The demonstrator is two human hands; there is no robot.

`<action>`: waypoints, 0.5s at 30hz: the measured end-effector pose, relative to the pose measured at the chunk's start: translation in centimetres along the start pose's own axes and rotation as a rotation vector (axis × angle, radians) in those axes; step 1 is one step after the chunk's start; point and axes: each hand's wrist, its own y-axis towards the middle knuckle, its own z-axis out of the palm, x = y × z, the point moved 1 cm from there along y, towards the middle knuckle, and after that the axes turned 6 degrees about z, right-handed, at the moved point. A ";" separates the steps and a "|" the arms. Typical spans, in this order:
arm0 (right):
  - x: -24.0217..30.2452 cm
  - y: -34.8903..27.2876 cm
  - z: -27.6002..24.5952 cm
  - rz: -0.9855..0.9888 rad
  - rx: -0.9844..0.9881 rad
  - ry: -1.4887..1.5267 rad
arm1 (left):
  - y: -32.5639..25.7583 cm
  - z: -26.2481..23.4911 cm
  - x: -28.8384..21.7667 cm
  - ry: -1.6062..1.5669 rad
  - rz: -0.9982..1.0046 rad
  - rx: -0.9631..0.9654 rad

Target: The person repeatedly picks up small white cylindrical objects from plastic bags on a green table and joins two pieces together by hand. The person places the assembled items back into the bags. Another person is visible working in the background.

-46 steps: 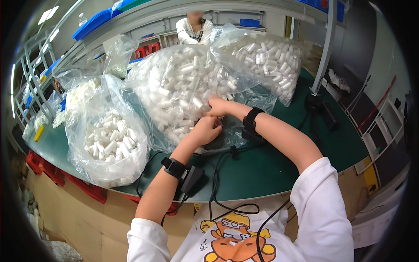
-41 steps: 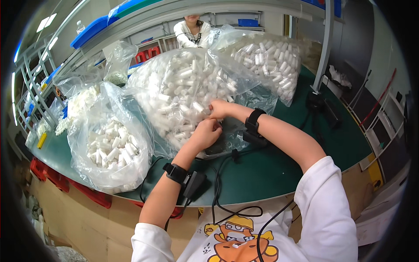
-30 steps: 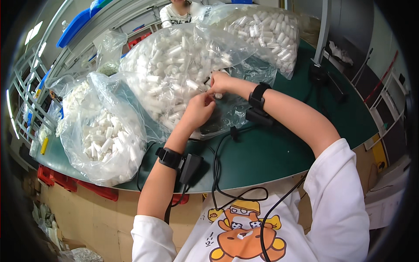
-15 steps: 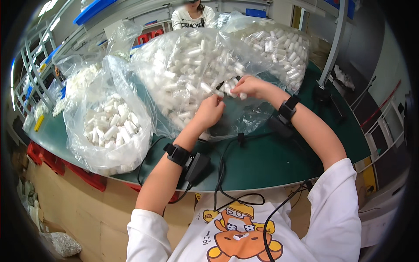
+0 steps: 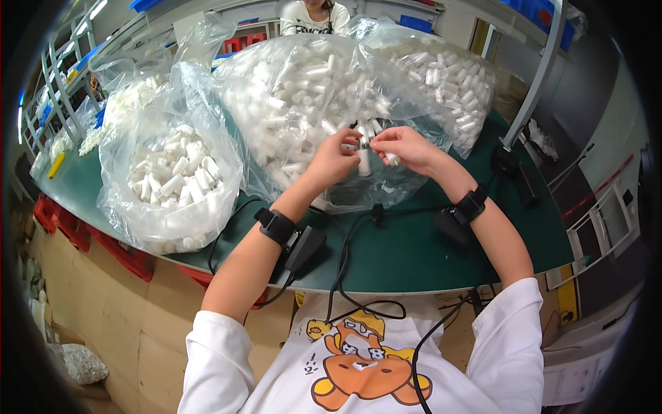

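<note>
My left hand (image 5: 334, 159) is curled with thumb and forefinger pinched together at the mouth of a large clear plastic bag (image 5: 289, 79) full of white cylindrical pieces. A white tube (image 5: 364, 163) hangs upright at its fingertips. Just to the right, my right hand (image 5: 408, 149) has thumb and forefinger pinched, almost touching the left fingertips. A short white cylindrical piece (image 5: 392, 159) is tucked under its curled fingers. Whatever lies right between the two pinches is too small to make out. Several loose white pieces lie behind the hands, inside the bag.
An open clear bag (image 5: 114, 200) of white pieces stands at the left on the green table (image 5: 386, 262). Another full bag (image 5: 476, 90) stands at the back right. Black cables (image 5: 339, 265) run across the table's front edge. A person (image 5: 317, 17) sits across the table.
Both hands have come closer together. A white tube now shows upright between them, and a white piece shows under my right fingers. The whole view has shifted slightly.
</note>
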 end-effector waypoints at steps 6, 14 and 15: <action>-1.5 0.7 -0.3 0.048 -0.015 0.059 | 0.1 -0.1 1.1 0.131 0.011 0.110; -2.8 -1.3 -0.7 0.023 -0.270 0.188 | -1.0 1.3 0.3 0.592 0.408 0.357; -2.9 -0.9 -1.0 -0.003 -0.255 0.195 | -1.0 1.4 0.5 0.576 0.448 0.344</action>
